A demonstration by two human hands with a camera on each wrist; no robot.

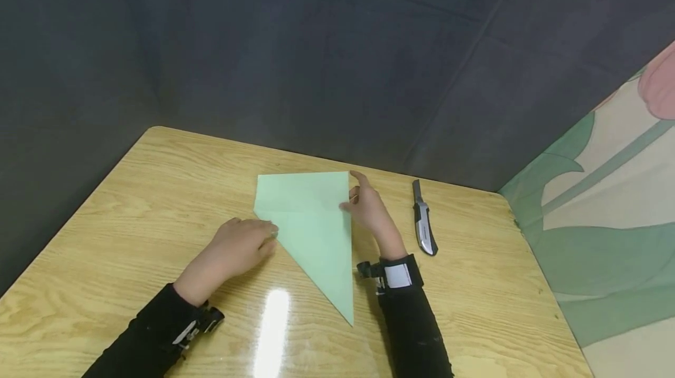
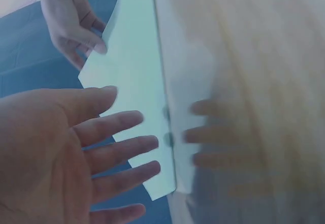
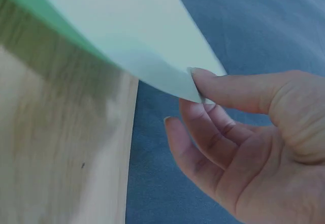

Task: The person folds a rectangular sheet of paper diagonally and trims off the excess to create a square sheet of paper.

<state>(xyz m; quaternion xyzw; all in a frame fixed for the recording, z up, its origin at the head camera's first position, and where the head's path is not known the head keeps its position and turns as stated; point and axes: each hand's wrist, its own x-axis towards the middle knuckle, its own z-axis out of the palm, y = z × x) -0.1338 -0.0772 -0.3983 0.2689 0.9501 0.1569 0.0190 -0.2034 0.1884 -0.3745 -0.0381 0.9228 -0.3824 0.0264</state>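
A pale green sheet of paper point(image 1: 311, 220), folded along a slanting edge to a point at the near end, lies in the middle of the wooden table. My right hand point(image 1: 366, 208) pinches its right edge near the far corner. In the right wrist view the thumb point(image 3: 238, 89) is on top of the paper point(image 3: 147, 36) and fingers are beneath, and the paper curves up from the table there. At the slanted left edge is my left hand point(image 1: 239, 246). The left wrist view shows its fingers point(image 2: 124, 145) straight and spread close to the paper point(image 2: 134, 56).
To the right of the paper lies a utility knife point(image 1: 424, 220) with a grey and black handle, its tip pointing away. A dark cloth point(image 1: 316, 61) hangs behind the wooden table point(image 1: 158, 190). Patterned fabric point(image 1: 622, 225) hangs along the right side.
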